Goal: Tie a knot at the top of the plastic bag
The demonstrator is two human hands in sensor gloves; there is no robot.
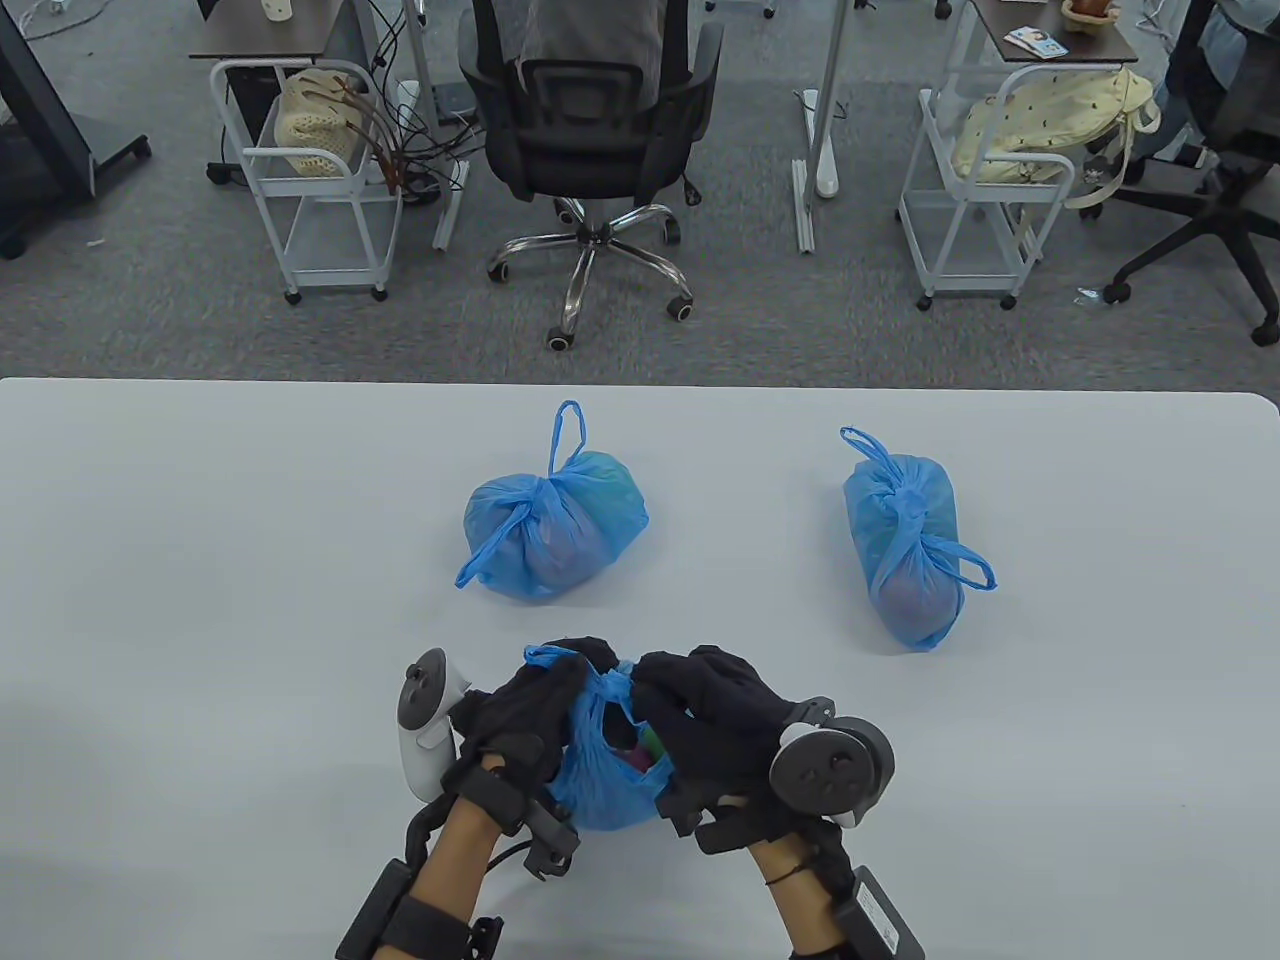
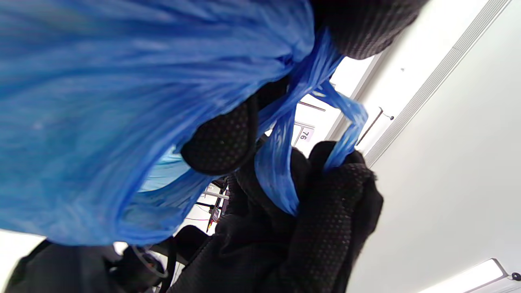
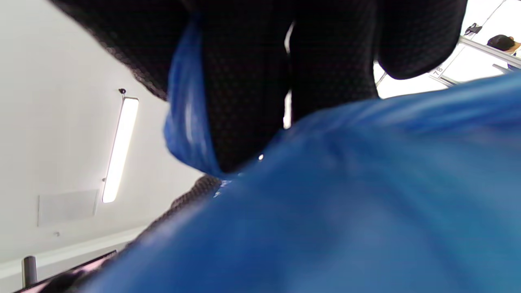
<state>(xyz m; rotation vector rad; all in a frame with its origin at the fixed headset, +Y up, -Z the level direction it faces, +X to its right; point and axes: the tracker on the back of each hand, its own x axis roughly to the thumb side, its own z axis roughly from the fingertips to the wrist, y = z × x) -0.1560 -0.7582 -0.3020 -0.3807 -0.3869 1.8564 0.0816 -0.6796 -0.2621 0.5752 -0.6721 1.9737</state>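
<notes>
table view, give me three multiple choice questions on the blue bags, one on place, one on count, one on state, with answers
1. Where is the bag being worked on?
A. at the far table edge
B. at the near edge, between both hands
C. on the chair

2. How many blue bags are on the table?
A. two
B. three
C. five

3. What state are the two far bags in?
A. knotted at the top
B. wide open
C. torn and empty

Answers:
1 B: the near bag sits between the left hand and right hand, which grip its handles.
2 B: it, the middle bag and the right bag.
3 A: both show tied handles.
</notes>
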